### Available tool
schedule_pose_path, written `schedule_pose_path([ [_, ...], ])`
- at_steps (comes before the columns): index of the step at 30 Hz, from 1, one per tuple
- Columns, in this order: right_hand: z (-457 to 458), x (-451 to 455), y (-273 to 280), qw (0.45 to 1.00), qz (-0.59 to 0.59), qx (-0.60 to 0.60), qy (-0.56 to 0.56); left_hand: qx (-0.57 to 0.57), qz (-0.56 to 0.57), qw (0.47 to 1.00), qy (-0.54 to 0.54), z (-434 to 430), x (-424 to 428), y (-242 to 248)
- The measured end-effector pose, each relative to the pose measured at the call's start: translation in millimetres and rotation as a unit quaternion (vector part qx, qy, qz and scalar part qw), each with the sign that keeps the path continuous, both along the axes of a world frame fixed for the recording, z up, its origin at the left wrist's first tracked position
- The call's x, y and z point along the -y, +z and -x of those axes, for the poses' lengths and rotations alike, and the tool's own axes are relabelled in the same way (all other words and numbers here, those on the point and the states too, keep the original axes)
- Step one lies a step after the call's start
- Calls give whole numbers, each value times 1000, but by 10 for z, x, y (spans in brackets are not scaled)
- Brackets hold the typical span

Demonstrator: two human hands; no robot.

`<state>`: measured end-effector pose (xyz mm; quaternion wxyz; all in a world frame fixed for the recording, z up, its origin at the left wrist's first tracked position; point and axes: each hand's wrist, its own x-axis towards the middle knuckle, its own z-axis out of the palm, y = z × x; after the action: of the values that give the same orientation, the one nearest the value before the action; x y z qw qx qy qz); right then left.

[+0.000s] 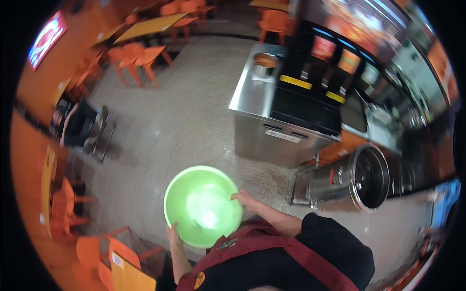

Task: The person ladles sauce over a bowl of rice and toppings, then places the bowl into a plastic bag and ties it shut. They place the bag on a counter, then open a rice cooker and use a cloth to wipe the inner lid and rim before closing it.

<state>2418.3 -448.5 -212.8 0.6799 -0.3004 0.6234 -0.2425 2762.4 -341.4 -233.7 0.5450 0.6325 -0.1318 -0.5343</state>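
A large light-green plastic basin [182, 192] is held in front of my apron at waist height, above the floor. My left hand [174, 234] grips its rim at the lower left, thumb over the edge. On the opposite side, my right hand [245, 200] is closed on the rim at the right. Bright light glows on the basin's bottom, and I see no object inside it. My fingers under the rim are hidden by the basin wall.
A stainless steel counter [251, 102] carries a black drink dispenser [305, 109]. To the right stands a tall steel barrel [333, 185], open at the top. Orange chairs [134, 60] and tables [149, 28] line the left side, where a person [82, 122] sits.
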Motion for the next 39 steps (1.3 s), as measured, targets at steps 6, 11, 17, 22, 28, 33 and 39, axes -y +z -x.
schedule_pose_path([
  [6, -305, 594, 207, 991, -72, 110, 32, 8, -89, 993, 82, -228, 226, 264],
  [11, -960, 1526, 204, 952, -109, 173, 229, 112, -153, 949, 252, -100, -5, 566],
  [17, -1574, 1503, 464, 831, -135, 105, 530, 5, -122, 784, 609, 1409, -989, 963],
  [22, -2067, 245, 376, 681, -128, 59, 718, -48, -85, 607, 789, 2835, -2054, 650],
  [28, -1805, -2094, 638, 475, -160, 55, 864, -62, -135, 372, 916, 4524, -3165, 732],
  [33, -1042, -4227, 840, 307, -118, 53, 943, -38, -153, 250, 955, 5896, -4172, 1080],
  [39, 389, -5566, 1218, 46, -242, 4, 969, 7, -443, 79, 893, 7726, -5225, 1559],
])
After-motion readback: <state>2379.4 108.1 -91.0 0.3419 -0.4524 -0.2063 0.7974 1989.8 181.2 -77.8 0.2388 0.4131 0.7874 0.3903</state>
